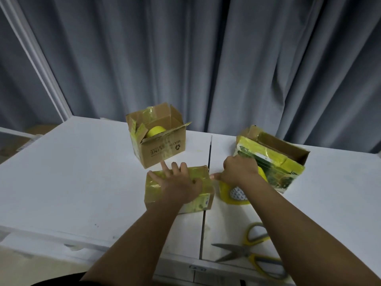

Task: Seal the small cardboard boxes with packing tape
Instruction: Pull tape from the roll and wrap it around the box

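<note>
A small closed box, wrapped in yellowish tape, lies near the middle of the white table, just left of the seam between the two tabletops. It is pressed from above by the left hand, whose fingers are spread flat across the lid. Just right of the box, the right hand is seen with fingers curled; its thumb and forefinger point toward the box's right edge, and what is pinched there cannot be told. A roll of tape stands on the table directly under that wrist, partly hidden by it.

Behind the closed box, and just apart from it, an open box is set with its flaps up and a yellow round object inside. To the right, a third box, heavily taped and open at its far side, is placed tilted behind the right hand. Scissors with yellow handles are laid open near the table's front edge, under the right forearm. A grey curtain is hung behind the table.
</note>
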